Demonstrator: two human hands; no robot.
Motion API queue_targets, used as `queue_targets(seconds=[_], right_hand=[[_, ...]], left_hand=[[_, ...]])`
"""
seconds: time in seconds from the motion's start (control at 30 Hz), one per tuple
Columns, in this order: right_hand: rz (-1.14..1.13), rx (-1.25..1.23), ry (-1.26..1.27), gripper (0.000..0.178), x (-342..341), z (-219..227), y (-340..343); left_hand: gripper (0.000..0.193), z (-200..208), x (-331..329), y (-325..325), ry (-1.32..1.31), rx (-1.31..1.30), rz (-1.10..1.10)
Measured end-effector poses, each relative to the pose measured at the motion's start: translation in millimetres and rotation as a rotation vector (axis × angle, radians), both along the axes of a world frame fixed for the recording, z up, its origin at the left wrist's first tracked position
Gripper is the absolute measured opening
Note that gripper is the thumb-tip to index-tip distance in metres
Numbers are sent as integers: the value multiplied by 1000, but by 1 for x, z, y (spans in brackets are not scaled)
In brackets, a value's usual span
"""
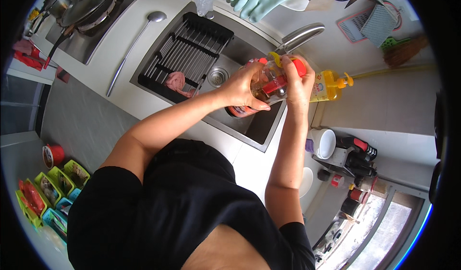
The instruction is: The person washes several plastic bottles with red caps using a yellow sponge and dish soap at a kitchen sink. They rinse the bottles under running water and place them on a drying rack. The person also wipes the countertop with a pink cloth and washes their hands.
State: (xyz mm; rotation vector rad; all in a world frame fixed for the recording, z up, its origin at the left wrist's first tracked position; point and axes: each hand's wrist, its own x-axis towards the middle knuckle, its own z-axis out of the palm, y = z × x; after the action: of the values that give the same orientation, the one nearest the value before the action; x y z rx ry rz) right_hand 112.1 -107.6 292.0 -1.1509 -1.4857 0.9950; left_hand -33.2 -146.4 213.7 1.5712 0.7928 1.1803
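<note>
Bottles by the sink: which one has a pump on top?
The yellow bottle standing on the counter right of the sink has a pump. The clear bottle in the hands has a red cap instead.

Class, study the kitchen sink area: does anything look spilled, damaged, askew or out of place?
Nothing looks spilled or broken. One oddity: a long ladle lies loose on the counter between stove and sink. Both hands, left hand and right hand, grip a clear bottle over the sink.

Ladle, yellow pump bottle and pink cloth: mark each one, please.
Ladle (129,49), head view, middle of its long handle.
Yellow pump bottle (326,85), head view, on its body.
Pink cloth (175,82), head view, centre of the bunched fabric.
</note>
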Motion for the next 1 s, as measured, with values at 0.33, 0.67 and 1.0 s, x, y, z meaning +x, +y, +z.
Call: queue_targets(seconds=[0.33,0.67,1.0], right_hand=[[-161,144,360,36,-40,-31,-10],[-58,57,246,34,-40,-68,-70],[101,-130,249,38,-37,-24,-42]], left_hand=[[79,1,-2,22,-361,74,152],[82,3,-45,4,-526,-166,-130],[89,2,-36,-5,-614,-223,-109]])
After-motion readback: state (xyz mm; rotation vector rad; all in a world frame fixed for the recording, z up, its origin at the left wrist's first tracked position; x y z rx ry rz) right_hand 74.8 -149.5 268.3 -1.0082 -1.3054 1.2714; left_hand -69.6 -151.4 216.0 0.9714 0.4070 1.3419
